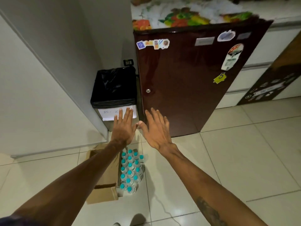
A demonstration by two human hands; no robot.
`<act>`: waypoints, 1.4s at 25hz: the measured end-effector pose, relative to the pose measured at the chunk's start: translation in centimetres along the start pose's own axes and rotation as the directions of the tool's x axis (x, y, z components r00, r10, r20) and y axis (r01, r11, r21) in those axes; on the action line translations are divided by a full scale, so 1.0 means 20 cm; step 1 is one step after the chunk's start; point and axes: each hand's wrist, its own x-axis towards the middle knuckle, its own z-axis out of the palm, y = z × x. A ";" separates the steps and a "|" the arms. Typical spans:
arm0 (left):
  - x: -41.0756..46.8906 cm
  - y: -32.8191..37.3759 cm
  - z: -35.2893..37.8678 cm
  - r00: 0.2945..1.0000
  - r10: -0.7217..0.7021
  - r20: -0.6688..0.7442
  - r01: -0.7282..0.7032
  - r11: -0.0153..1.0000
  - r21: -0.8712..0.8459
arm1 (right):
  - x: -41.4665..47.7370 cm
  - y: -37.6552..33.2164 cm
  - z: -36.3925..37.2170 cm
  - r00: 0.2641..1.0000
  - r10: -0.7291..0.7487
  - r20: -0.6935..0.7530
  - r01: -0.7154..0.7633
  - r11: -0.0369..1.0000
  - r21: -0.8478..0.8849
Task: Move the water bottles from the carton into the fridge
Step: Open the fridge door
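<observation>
Both arms stretched forward; left hand [123,126] and right hand [154,129] flat, fingers spread, holding nothing. Water bottles [131,171] upright, caps up, beside carton [104,181] on floor. Fridge [192,79] door closed.

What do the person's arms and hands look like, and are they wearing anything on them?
Both hands are bare: no gloves, rings or watch show on the left hand or right hand. The forearms are uncovered. A dark tattoo marks the right forearm, and a dark sleeve edge shows on the left arm.
</observation>
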 end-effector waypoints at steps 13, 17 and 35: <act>0.23 0.23 -1.41 0.998 0.059 -0.008 -0.060 0.991 -0.119 | 0.27 -0.39 -1.29 0.996 0.015 -0.084 -0.023 0.995 -0.096; 0.38 0.21 -1.61 0.993 0.119 0.029 -0.111 0.977 -0.180 | 0.45 -0.44 -1.47 0.999 0.001 -0.042 -0.008 0.987 -0.163; 1.06 0.14 -1.51 0.947 0.202 0.250 -0.156 0.969 -0.190 | 1.10 -0.39 -1.28 0.981 -0.005 0.191 0.045 0.977 -0.206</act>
